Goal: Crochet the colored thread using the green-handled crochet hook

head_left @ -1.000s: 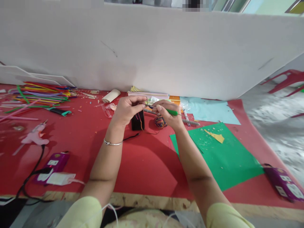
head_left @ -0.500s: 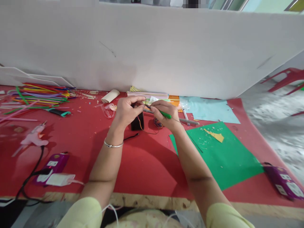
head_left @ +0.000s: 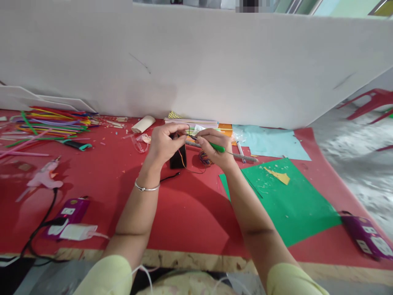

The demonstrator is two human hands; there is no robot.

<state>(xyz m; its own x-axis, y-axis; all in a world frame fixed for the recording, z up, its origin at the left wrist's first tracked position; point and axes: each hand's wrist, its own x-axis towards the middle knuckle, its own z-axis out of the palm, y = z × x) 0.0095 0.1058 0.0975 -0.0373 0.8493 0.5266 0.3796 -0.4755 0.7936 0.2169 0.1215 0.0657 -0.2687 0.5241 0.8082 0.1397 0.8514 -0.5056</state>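
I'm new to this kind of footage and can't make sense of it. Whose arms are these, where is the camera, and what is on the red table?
There is no machine here: the camera sits on a person's head and looks down at their own two arms. The left hand grips a small black box with thin wires on it. The right hand holds a green-handled tool, its tip pointed at the box. They work over a red table. On it lie a green paper sheet, a pile of coloured straws far left, a pink glue gun and a purple power strip. A white board stands behind.
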